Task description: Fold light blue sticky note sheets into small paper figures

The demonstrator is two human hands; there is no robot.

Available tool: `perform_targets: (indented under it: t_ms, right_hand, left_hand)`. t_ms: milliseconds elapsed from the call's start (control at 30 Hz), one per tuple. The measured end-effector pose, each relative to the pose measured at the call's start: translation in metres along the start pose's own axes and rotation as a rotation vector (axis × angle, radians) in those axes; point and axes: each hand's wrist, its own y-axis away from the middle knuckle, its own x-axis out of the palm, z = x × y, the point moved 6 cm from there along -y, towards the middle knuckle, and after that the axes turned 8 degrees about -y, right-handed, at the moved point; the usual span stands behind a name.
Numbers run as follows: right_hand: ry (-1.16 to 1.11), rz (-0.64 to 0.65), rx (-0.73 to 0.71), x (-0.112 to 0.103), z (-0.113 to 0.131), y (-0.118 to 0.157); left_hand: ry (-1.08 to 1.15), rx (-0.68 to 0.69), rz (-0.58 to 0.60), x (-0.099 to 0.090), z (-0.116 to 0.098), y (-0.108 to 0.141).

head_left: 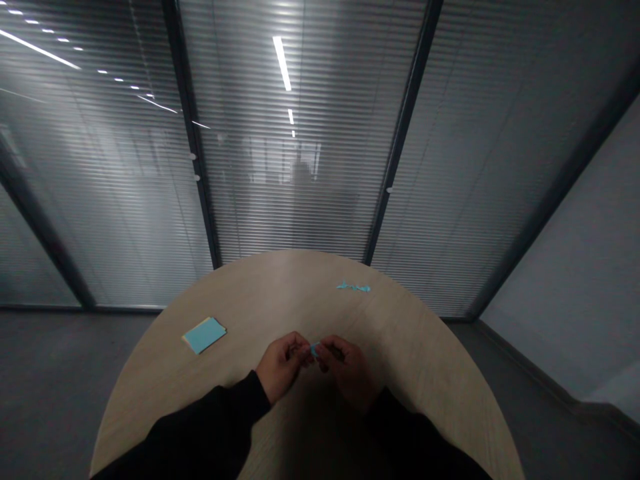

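A small light-blue piece, likely paper, [314, 349] is pinched between the fingertips of both hands above the near middle of the round wooden table [290, 293]. My left hand [284, 363] closes on its left side, with the fingers curled. From the right, my right hand [347, 370] grips the same piece, thumb and fingers together. The piece's exact shape is too small to tell and partly covered by the fingertips.
A stack of blue sheets [205, 335] with a yellowish edge lies on the table at the left. Small twisted blue bits [353, 287] lie in a row toward the far right edge. Glass panels with blinds [300, 200] stand behind the table.
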Motion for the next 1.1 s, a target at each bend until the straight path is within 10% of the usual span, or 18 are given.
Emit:
perform_targets:
  t_ms: [1100]
  right_hand:
    - [-0.036,-0.019,0.023,0.0015,-0.0029,-0.0011]
  left_hand:
    - [0.019,-0.063,-0.03,-0.0015,-0.0028,0.0003]
